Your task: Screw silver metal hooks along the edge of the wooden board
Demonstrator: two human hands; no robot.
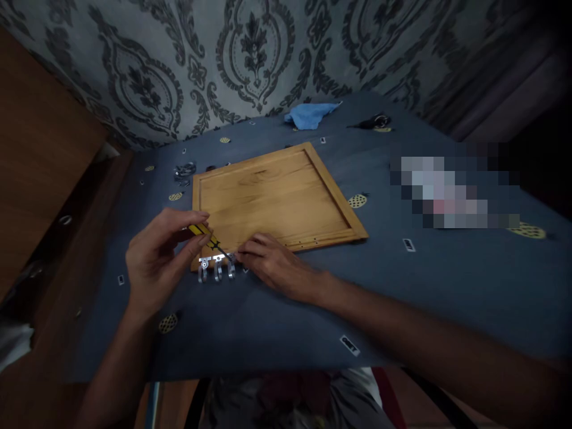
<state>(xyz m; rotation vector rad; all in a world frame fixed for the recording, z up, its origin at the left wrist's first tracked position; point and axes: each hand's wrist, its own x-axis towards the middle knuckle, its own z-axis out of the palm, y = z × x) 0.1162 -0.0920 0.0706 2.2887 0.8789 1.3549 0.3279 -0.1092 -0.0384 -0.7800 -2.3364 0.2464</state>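
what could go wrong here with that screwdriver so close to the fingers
The screwdriver in the left hand could slip off the rightmost metal hook and jab the right hand, whose fingertips are right beside it. That hook might also twist out of line with the two next to it. And the wooden board might shift under pressure, since no clamp shows.

Dim light falls on a damask-patterned wall (254,47), wooden furniture (40,107) and perhaps a dark curtain (496,110).
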